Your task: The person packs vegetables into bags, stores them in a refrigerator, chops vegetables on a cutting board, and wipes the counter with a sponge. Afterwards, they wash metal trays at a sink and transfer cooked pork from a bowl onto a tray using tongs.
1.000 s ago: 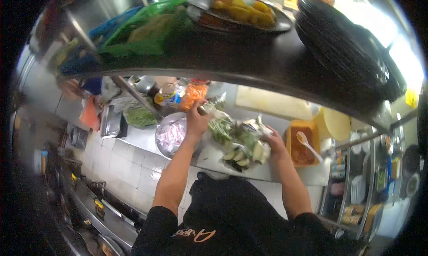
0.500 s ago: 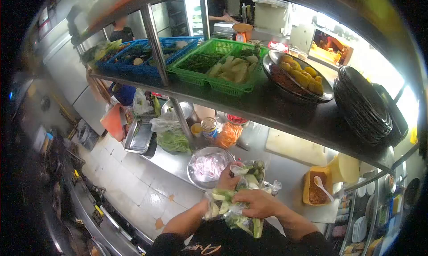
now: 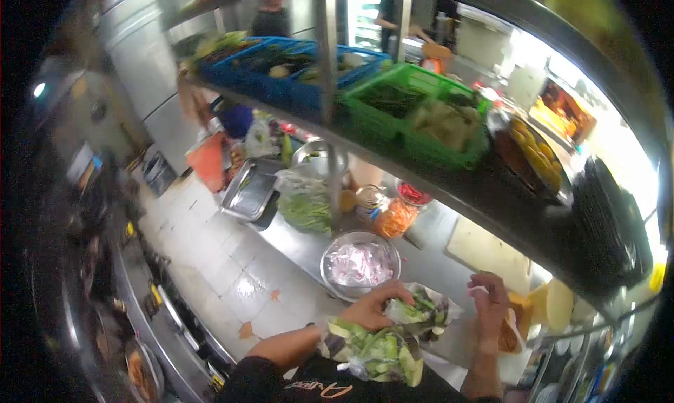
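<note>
Clear plastic bags of cut green vegetables (image 3: 379, 350) are bunched against the black shirt at the bottom centre. My left hand (image 3: 375, 306) has its fingers closed on the upper bag of vegetables (image 3: 420, 312). To the right, my right hand (image 3: 490, 298) is raised apart from the bags, its fingers bent and spread, with nothing visible in it. Just beyond my left hand stands a metal bowl (image 3: 326, 262) holding a plastic bag with pale purplish contents (image 3: 360, 262).
A shelf (image 3: 449, 192) crosses above the counter, with blue baskets (image 3: 246, 76), a green basket (image 3: 400, 133), a plate of yellow food (image 3: 537, 154) and black plates (image 3: 611, 220). Behind are a cutting board (image 3: 488, 252), orange shreds (image 3: 397, 217), a can (image 3: 368, 201) and a metal tray (image 3: 251, 189). Two people stand beyond.
The view has swung left. My right hand has let go of the vegetable bags and moved away to the right; my left hand still holds a bag.
</note>
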Demonstrator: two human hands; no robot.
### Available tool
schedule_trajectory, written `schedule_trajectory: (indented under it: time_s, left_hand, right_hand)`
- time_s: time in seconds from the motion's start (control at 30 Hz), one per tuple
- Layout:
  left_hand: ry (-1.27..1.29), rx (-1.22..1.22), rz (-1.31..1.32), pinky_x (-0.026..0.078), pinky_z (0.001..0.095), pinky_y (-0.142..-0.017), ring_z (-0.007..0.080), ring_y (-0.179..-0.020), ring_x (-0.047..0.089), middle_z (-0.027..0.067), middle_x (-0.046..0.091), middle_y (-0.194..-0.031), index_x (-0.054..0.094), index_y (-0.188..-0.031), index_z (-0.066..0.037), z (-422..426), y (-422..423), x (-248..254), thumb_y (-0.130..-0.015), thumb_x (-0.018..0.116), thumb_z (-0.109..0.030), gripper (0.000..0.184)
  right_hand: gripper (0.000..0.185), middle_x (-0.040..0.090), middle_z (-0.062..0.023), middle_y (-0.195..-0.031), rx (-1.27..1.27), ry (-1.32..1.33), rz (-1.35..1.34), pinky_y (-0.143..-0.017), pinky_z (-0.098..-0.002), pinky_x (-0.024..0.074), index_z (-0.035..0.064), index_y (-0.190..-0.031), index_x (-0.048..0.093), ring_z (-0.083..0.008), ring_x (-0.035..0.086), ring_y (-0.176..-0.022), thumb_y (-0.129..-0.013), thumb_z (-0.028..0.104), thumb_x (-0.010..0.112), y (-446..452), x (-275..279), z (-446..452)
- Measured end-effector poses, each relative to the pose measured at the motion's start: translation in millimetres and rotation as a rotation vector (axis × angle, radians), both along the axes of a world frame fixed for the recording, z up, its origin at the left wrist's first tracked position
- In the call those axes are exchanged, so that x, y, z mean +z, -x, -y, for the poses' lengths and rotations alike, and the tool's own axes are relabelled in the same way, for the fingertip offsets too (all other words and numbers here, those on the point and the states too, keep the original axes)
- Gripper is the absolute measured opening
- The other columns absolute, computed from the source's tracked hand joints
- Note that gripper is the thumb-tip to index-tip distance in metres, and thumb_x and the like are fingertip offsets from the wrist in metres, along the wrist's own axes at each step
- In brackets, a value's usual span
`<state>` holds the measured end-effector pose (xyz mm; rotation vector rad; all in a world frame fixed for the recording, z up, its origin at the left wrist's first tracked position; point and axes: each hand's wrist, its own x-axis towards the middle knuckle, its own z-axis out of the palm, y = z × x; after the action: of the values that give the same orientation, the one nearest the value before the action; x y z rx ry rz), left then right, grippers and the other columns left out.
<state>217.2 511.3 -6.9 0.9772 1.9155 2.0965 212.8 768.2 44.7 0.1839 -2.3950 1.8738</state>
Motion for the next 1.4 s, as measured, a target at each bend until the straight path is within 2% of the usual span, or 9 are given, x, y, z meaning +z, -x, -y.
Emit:
schedule_trajectory:
  time_s: [0.1, 0.13, 0.2, 0.3, 0.37, 0.5, 0.6, 0.73, 1.4]
  left_hand:
    - [-0.115, 0.029, -0.025, 0.036, 0.0325, -0.087, 0.0190, -0.097, 0.049, 0.0062, 0.053, -0.097, 0.055, -0.099, -0.005, -7.2, -2.3, -4.2, -0.062, 0.069, -0.007, 0.040]
    - [-0.118, 0.051, -0.031, 0.037, 0.0323, -0.087, 0.0189, -0.097, 0.049, 0.0062, 0.053, -0.097, 0.055, -0.099, -0.005, -8.5, -3.8, -4.7, -0.061, 0.069, -0.006, 0.041]
    - [-0.098, 0.117, 0.039, 0.035, 0.0311, -0.089, 0.0182, -0.099, 0.048, 0.0065, 0.052, -0.099, 0.054, -0.099, -0.004, -10.2, -9.0, -17.2, -0.060, 0.067, -0.004, 0.042]
    - [-0.221, 0.138, 0.060, 0.034, 0.0305, -0.091, 0.0169, -0.101, 0.046, 0.0067, 0.050, -0.101, 0.052, -0.099, -0.003, 5.7, -17.1, -19.6, -0.060, 0.067, -0.005, 0.042]
    - [-0.195, 0.185, -0.044, 0.035, 0.0315, -0.089, 0.0182, -0.099, 0.046, 0.0065, 0.050, -0.100, 0.051, -0.100, -0.002, 21.2, -16.4, -26.5, -0.061, 0.067, -0.009, 0.043]
    - [-0.246, 0.248, -0.052, 0.035, 0.0330, -0.087, 0.0201, -0.096, 0.047, 0.0070, 0.051, -0.098, 0.051, -0.099, -0.002, 72.3, -28.2, -27.4, -0.063, 0.069, -0.018, 0.043]
    - [-0.240, 0.372, -0.158, 0.036, 0.0333, -0.086, 0.0208, -0.094, 0.048, 0.0076, 0.051, -0.096, 0.051, -0.098, -0.003, 126.1, -42.6, -24.3, -0.065, 0.068, -0.024, 0.042]
    - [-0.262, 0.447, -0.109, 0.034, 0.0343, -0.088, 0.0207, -0.094, 0.047, 0.0080, 0.051, -0.095, 0.053, -0.095, -0.004, 203.1, -67.1, -6.4, -0.066, 0.069, -0.028, 0.041]
    - [-0.029, 1.111, -0.208, 0.038, 0.0376, -0.080, 0.0309, -0.092, 0.050, 0.0121, 0.050, -0.094, 0.055, -0.101, -0.008, 494.4, -122.2, 26.2, -0.064, 0.064, -0.009, 0.039]
  right_hand:
    - [0.054, 0.044, -0.0145, -0.123, 0.123, -0.071, 0.030, -0.090, -0.0372, 0.0394, 0.0084, -0.127, 0.042, -0.0254, 0.046, -0.108, -0.078, 0.021, 0.061, 22.8, -136.1, -33.8]
    - [0.053, 0.036, -0.0155, -0.133, 0.253, -0.836, -0.187, -0.094, -0.0381, 0.0352, 0.0079, -0.132, 0.035, -0.0254, 0.040, -0.116, -0.084, 0.024, 0.053, 36.9, -230.4, -81.6]
    - [0.051, 0.042, -0.0092, -0.129, 0.440, -0.308, 0.250, -0.104, -0.0331, 0.0209, 0.0006, -0.131, 0.032, -0.0206, 0.038, -0.118, -0.088, 0.022, 0.050, 8.5, -143.0, -1.4]
    - [0.055, 0.042, -0.0107, -0.126, 0.442, -0.047, 0.460, -0.095, -0.0342, 0.0322, 0.0005, -0.127, 0.036, -0.0217, 0.044, -0.111, -0.086, 0.034, 0.052, 13.1, -141.5, 23.0]
    - [0.050, 0.046, -0.0100, -0.115, 0.499, -0.144, 0.518, -0.081, -0.0338, 0.0433, 0.0009, -0.118, 0.041, -0.0214, 0.050, -0.097, -0.084, 0.035, 0.054, 26.8, -160.7, 12.4]
    - [0.026, 0.051, -0.0038, -0.085, 0.494, -0.438, 0.742, -0.064, -0.0284, 0.0411, 0.0055, -0.097, 0.053, -0.0148, 0.046, -0.074, -0.078, 0.020, 0.063, 43.9, -127.3, -7.4]
    - [0.020, 0.051, -0.0015, -0.079, 0.544, -0.241, 0.737, -0.060, -0.0261, 0.0404, 0.0059, -0.090, 0.055, -0.0118, 0.045, -0.072, -0.076, 0.016, 0.066, 2.2, 11.2, 116.6]
    - [0.037, 0.055, -0.0086, -0.094, 0.639, 0.001, 0.589, -0.073, -0.0341, 0.0442, 0.0034, -0.104, 0.054, -0.0196, 0.052, -0.083, -0.074, 0.022, 0.067, 57.5, -55.4, 173.2]
    - [0.068, 0.047, -0.0132, -0.114, 1.265, 0.672, 0.777, -0.082, -0.0368, 0.0449, 0.0031, -0.123, 0.035, -0.0236, 0.051, -0.098, -0.077, 0.048, 0.057, 23.3, -77.1, 679.7]
